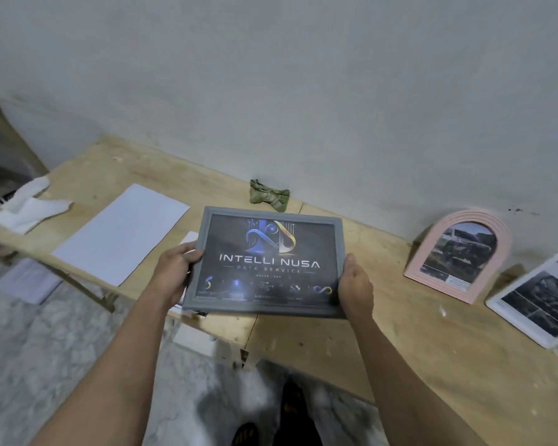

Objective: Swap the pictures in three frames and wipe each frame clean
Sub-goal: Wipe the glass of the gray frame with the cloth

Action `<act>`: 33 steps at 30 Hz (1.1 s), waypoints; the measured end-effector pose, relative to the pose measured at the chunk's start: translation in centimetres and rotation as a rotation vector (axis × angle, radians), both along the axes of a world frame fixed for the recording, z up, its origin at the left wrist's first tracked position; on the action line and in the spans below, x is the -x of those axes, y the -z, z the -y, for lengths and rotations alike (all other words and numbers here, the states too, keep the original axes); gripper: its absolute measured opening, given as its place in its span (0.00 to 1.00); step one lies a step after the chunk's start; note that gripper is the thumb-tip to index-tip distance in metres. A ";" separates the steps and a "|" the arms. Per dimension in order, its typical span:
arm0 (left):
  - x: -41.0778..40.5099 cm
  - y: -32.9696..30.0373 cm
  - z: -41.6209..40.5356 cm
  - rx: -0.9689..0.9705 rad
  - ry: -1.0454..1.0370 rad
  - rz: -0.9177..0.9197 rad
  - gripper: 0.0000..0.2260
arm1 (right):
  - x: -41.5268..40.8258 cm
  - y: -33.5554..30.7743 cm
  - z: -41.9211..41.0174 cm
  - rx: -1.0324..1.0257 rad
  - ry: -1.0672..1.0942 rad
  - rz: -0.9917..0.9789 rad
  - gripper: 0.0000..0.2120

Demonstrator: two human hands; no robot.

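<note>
From the head camera, a grey rectangular frame point(266, 262) is held face up above the near edge of the wooden worktop point(361, 342), about in the middle of the scene, and shows a dark picture that reads "INTELLI NUSA DATA SERVICE". The left hand point(174, 273) has its grip on the frame's left edge, thumb on the front rim and fingers curled underneath. The right hand point(355, 291) grips the right edge the same way, thumb lying up along the rim. To the right, a pink arched frame point(461, 255) stands upright, leaning toward the wall with a photo in it, and just beside it on the far right a white frame point(538, 300) rests tilted on the worktop with a dark printed page in it. A crumpled green cloth point(269, 194) lies on the worktop at the foot of the wall, beyond the grey frame. To the left lies a blank white sheet point(123, 233), and farther left a crumpled white tissue point(29, 207) sits at the worktop's corner. The pale marbled floor point(45, 349) shows below.
</note>
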State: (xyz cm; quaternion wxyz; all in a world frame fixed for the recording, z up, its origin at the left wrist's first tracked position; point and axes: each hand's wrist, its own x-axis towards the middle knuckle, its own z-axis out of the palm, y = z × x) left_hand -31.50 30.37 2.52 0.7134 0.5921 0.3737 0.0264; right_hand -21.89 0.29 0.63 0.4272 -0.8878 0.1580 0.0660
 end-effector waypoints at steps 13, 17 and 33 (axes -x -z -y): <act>-2.4 5.3 -3.9 0.151 -0.278 -0.069 0.10 | -10.1 3.6 -7.9 -0.046 -0.357 -0.044 0.22; -4.1 6.4 -6.1 0.165 -0.347 -0.116 0.09 | -19.1 4.4 -12.3 0.065 -0.499 0.013 0.15; -3.4 10.8 -10.5 0.063 -0.450 -0.208 0.08 | -29.1 11.8 -21.8 0.365 -0.880 0.227 0.10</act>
